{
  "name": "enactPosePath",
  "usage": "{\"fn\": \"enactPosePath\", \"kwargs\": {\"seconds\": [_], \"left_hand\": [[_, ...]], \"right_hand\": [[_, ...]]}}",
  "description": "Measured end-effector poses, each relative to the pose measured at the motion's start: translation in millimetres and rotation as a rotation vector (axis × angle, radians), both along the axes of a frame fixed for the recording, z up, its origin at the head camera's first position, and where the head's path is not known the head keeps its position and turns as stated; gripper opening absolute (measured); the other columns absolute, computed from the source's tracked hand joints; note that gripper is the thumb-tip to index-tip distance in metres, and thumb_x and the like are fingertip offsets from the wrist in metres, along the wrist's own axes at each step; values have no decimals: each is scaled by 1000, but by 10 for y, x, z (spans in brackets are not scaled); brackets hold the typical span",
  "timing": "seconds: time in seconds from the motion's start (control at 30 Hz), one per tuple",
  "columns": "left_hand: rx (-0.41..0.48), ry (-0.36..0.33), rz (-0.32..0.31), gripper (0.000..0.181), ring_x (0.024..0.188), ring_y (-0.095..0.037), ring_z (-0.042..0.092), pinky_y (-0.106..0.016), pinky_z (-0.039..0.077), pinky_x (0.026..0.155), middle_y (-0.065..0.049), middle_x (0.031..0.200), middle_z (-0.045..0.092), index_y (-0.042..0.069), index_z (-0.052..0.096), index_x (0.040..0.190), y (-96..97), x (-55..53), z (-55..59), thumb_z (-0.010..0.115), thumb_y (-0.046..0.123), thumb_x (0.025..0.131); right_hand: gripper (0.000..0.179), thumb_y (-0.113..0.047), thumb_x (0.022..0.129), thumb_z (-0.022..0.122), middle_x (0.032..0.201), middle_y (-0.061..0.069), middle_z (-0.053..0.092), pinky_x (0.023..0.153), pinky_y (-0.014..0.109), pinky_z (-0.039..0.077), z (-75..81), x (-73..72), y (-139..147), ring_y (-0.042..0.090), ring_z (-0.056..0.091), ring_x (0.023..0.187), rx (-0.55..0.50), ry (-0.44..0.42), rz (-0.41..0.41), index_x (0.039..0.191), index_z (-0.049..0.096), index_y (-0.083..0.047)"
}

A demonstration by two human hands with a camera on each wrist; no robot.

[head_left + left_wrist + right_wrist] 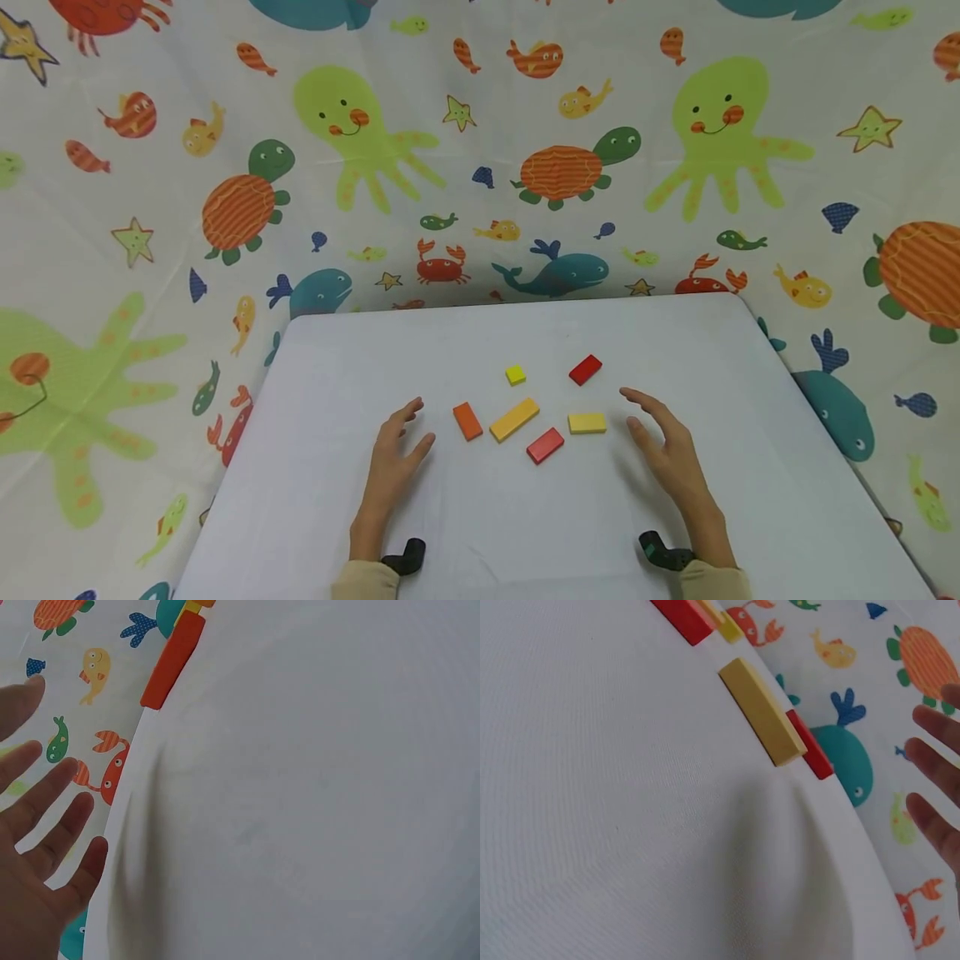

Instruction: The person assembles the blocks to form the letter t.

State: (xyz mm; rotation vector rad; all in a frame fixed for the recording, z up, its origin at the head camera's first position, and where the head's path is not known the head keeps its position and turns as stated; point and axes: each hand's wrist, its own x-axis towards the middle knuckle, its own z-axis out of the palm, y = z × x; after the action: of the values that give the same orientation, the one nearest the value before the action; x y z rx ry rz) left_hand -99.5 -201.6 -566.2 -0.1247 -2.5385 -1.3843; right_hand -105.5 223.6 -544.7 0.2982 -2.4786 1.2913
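Observation:
Several small coloured blocks lie spread over the middle of the white table. My left hand point(392, 471) hovers left of them with fingers apart, holding nothing; the orange block point(468, 422) is nearest to it. On the other side my right hand point(670, 454), also holding nothing, is close to the pale yellow block point(587, 423). Between the hands are a long yellow-orange block point(514, 420) and a light red block point(545, 446). Farther back sit a small yellow cube point(515, 375) and a dark red block point(585, 370). In the left wrist view, spread fingers point(56, 840) show at the left edge.
A white cloth covers the table point(337, 367), whose back edge runs behind the blocks. Behind and beside it hangs a curtain point(480, 167) printed with sea animals. Black wrist cameras sit at both cuffs, the left camera point(406, 557) and the right camera point(664, 552).

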Motion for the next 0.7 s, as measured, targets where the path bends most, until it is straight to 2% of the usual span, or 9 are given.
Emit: {"fn": "enactPosePath", "kwargs": {"seconds": [0.13, 0.27, 0.47, 0.7], "left_hand": [[-12, 5, -18, 65, 130, -31, 53, -52, 45, 106, -9, 147, 62, 10, 54, 151, 70, -44, -48, 79, 10, 91], [-49, 5, -23, 67, 126, -32, 52, -47, 43, 102, -11, 146, 62, 11, 54, 151, 109, -74, -108, 80, 11, 90], [-84, 1, -39, 68, 130, -36, 47, -53, 37, 105, -14, 145, 61, 15, 55, 150, 156, -133, -157, 82, 13, 87], [-202, 102, -43, 64, 126, -43, 44, -61, 35, 98, -17, 135, 63, 13, 64, 139, 292, -209, -165, 87, 14, 80]], "right_hand": [[51, -6, 100, 67, 145, 9, 64, 110, 0, 26, -17, -31, -69, -3, 47, 139, 3, -3, 45, 148, 57, -17], [51, -8, 100, 68, 145, 8, 64, 109, 1, 27, -61, -50, -126, 5, 50, 140, 13, -18, 70, 149, 57, -17], [53, -11, 99, 70, 148, 6, 62, 110, 0, 26, -100, -75, -219, 15, 50, 141, 11, -49, 115, 149, 55, -18], [54, -16, 97, 74, 149, 4, 61, 110, 0, 21, -112, -123, -329, 25, 52, 141, 88, -69, 154, 148, 57, -16]]}}
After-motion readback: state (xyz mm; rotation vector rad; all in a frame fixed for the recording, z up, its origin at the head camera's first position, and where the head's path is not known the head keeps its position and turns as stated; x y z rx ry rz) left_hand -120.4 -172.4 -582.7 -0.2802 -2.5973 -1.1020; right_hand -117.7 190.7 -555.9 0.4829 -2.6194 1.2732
